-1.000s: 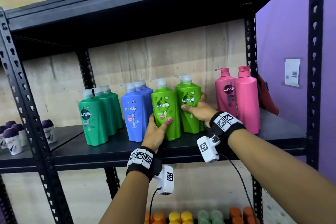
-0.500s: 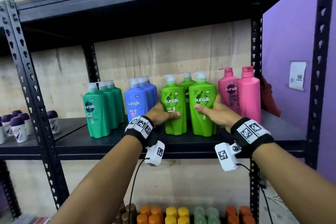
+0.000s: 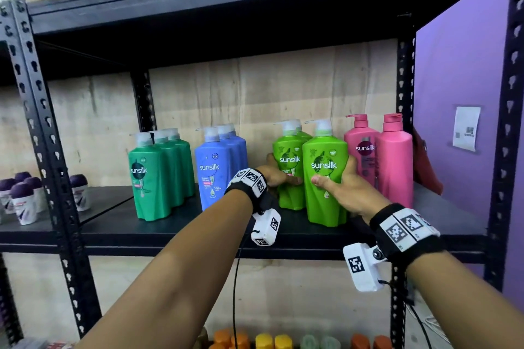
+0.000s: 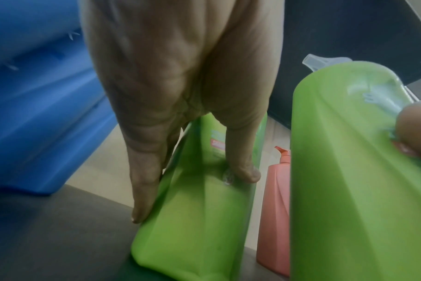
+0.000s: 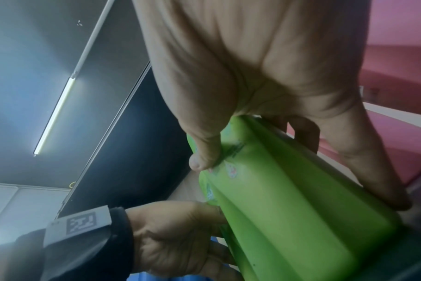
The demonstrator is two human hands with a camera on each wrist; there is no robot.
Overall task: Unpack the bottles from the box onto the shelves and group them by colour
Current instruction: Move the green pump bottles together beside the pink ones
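Two lime-green pump bottles stand on the black shelf, with a third one half hidden behind them. My left hand grips the rear-left lime bottle, thumb across its front. My right hand holds the front lime bottle, thumb on its label and fingers round its right side. To their left stand blue bottles and dark green bottles. Pink bottles stand at the right.
Small purple-capped bottles sit on the neighbouring shelf at far left. Orange, yellow and pale green caps show on the shelf below. A red object leans behind the pink bottles. The upper shelf board hangs overhead; the purple wall is on the right.
Both hands slid the two lime-green bottles to the right, away from the blue group and closer to the pink bottles. The left-hand bottle now stands further back than the right-hand one.
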